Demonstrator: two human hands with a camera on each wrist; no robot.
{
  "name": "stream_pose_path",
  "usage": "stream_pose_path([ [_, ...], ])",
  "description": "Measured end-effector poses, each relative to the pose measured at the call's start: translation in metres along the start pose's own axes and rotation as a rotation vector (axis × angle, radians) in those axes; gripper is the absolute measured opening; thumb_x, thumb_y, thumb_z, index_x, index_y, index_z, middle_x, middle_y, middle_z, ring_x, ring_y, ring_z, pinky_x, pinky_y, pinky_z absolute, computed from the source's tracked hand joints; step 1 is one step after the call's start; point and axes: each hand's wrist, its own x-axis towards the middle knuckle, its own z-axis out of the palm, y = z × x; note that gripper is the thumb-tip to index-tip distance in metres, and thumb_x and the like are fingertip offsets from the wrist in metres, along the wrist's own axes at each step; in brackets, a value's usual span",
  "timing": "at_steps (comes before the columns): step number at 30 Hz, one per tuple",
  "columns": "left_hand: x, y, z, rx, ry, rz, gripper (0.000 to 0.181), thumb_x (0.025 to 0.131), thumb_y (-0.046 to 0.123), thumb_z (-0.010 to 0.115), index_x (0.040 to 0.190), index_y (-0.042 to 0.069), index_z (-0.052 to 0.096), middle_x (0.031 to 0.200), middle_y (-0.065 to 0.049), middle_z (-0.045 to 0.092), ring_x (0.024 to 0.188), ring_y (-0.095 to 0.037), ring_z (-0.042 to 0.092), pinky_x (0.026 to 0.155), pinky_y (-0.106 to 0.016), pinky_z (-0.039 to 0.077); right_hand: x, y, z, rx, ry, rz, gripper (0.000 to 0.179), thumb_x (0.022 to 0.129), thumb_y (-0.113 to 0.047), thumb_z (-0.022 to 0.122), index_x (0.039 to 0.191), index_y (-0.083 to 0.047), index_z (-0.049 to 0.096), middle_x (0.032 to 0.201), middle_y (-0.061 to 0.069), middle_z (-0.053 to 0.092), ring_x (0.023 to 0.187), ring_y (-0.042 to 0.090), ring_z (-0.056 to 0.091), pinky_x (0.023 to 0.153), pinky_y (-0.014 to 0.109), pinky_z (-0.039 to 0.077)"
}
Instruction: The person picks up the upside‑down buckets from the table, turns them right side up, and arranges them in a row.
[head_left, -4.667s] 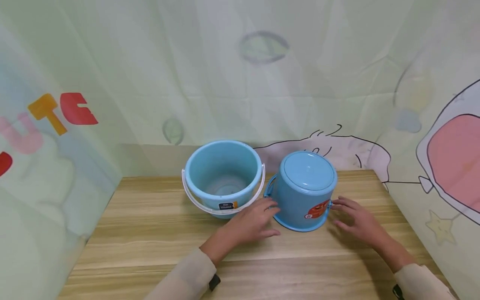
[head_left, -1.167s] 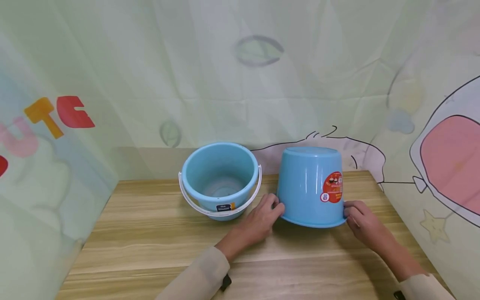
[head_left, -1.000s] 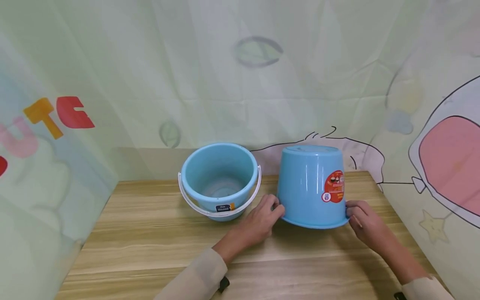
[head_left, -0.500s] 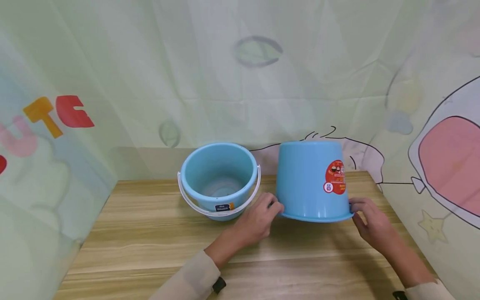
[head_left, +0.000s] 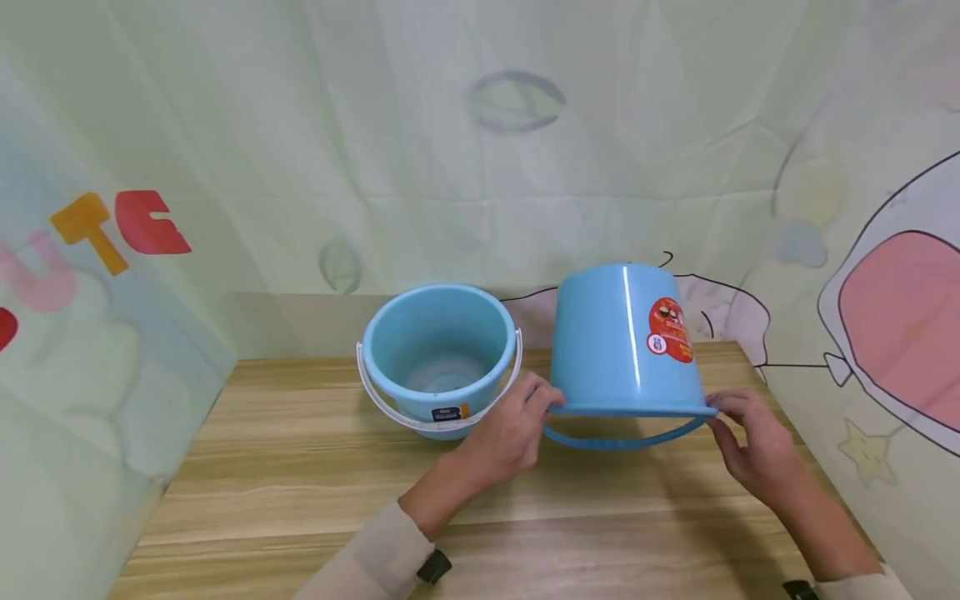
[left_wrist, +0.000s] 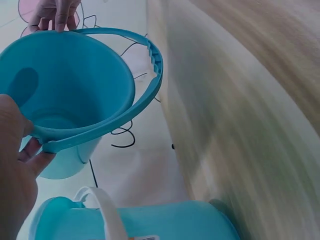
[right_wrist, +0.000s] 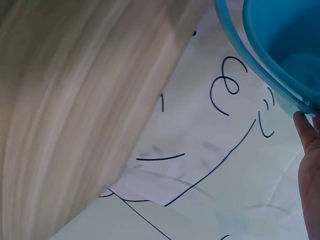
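Note:
A light-blue bucket (head_left: 611, 342) with a red label hangs upside down above the table, its mouth tipped toward me. My left hand (head_left: 504, 429) pinches its rim on the left, and my right hand (head_left: 761, 446) pinches the rim on the right. The bucket's blue handle (head_left: 626, 443) dangles below the rim; in the left wrist view the handle (left_wrist: 156, 62) swings out from the open mouth. A second blue bucket (head_left: 442, 333) stands upright to the left, with its white handle (head_left: 390, 410) lowered across its front. My left hand is close to this upright bucket.
The wood-grain table (head_left: 300, 475) lies under both buckets. A printed cloth (head_left: 420, 150) hangs as a wall behind the table and along both sides, close to the right hand.
The right bucket, earlier standing upside down on the table, has been gripped by both hands, lifted and tipped so its mouth turns toward me. Its handle has dropped into view. The upright bucket stays put.

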Motion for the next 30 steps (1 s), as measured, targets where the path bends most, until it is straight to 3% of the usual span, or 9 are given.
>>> stream_pose_path([
  [3,0.002,0.001,-0.004,-0.037,-0.011,-0.036,0.030,0.088,-0.013,0.064,0.113,0.001,0.056,0.103,-0.010,0.056,0.095,-0.020,0.058,0.087,-0.024,0.055,0.006,-0.003,-0.001,0.034,0.013,-0.005,0.049,0.110,-0.031,0.048,0.100,0.016,0.058,0.096,0.026,0.062,0.117,-0.008,0.051,0.105,0.006,0.039],
  [12,0.010,0.006,-0.017,-0.176,-0.052,-0.179,0.029,0.095,-0.008,0.064,0.121,0.000,0.053,0.112,-0.012,0.057,0.102,-0.023,0.058,0.093,-0.028,0.055,0.013,-0.006,-0.006,0.099,-0.009,0.078,0.053,0.109,-0.034,0.047,0.109,0.018,0.056,0.102,0.027,0.059,0.119,-0.009,0.050,0.101,0.006,0.040],
  [21,0.016,0.004,-0.019,-0.212,-0.003,-0.169,0.031,0.097,-0.006,0.062,0.128,-0.002,0.055,0.111,-0.011,0.058,0.099,-0.021,0.056,0.087,-0.027,0.054,0.018,-0.013,-0.013,0.113,-0.077,0.221,0.058,0.109,-0.038,0.044,0.117,0.019,0.054,0.106,0.028,0.057,0.116,-0.012,0.048,0.095,0.002,0.042],
  [24,0.019,0.002,-0.019,-0.219,0.029,-0.156,0.033,0.097,-0.006,0.063,0.129,-0.003,0.056,0.111,-0.013,0.059,0.099,-0.021,0.058,0.087,-0.026,0.055,0.021,-0.013,-0.015,0.130,-0.063,0.229,0.058,0.108,-0.037,0.046,0.119,0.019,0.055,0.106,0.028,0.058,0.114,-0.011,0.050,0.094,0.002,0.044],
  [26,0.022,0.002,-0.019,-0.231,0.050,-0.157,0.034,0.096,-0.006,0.063,0.130,-0.003,0.058,0.112,-0.014,0.060,0.099,-0.022,0.059,0.086,-0.027,0.056,0.024,-0.013,-0.017,0.141,-0.057,0.231,0.050,0.108,-0.029,0.049,0.123,0.019,0.055,0.108,0.027,0.058,0.113,-0.009,0.051,0.094,0.003,0.044],
  [28,0.025,0.001,-0.020,-0.247,0.067,-0.168,0.035,0.097,-0.005,0.063,0.131,-0.003,0.059,0.113,-0.015,0.061,0.098,-0.022,0.060,0.085,-0.027,0.057,0.026,-0.013,-0.018,0.149,-0.056,0.244,0.035,0.105,-0.010,0.055,0.126,0.018,0.054,0.109,0.026,0.058,0.113,-0.009,0.052,0.094,0.003,0.044],
  [30,0.028,0.002,-0.021,-0.261,0.081,-0.184,0.036,0.096,-0.004,0.064,0.133,-0.004,0.060,0.112,-0.015,0.061,0.097,-0.022,0.060,0.083,-0.026,0.057,0.029,-0.013,-0.020,0.147,-0.066,0.266,0.033,0.097,0.010,0.060,0.128,0.016,0.054,0.110,0.025,0.058,0.114,-0.011,0.052,0.093,0.003,0.044],
])
